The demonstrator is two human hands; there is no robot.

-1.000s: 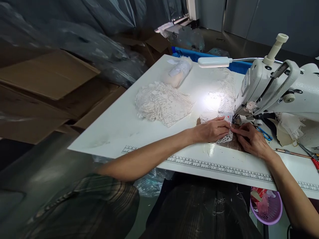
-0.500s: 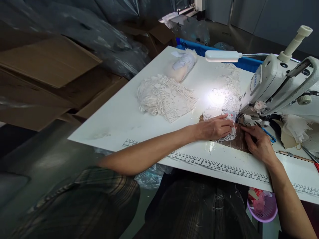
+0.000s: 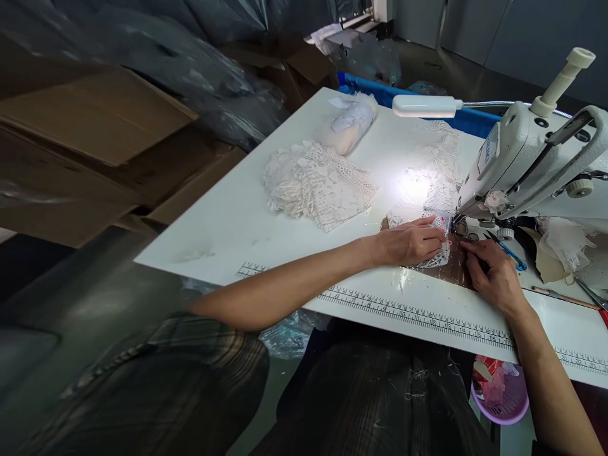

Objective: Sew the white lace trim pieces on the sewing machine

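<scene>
White lace lies under the sewing machine's needle area, on a brown plate set on the table. My left hand is closed on this lace, its fingers bent and close together just left of the presser foot. To the right of the needle, my right hand rests on the plate's edge, index finger stretched toward the foot and thumb apart from it. Nothing shows between those fingers. The white sewing machine stands over both hands; my left fingertips are partly lost in the lace.
A lace pile and a wrapped pale bundle lie left on the table. A lamp shines from above. Blue-handled scissors lie beside my right hand. A purple basket hangs below the edge; cardboard boxes stand left.
The view has shifted very slightly. Both hands and the lace stay in nearly the same place.
</scene>
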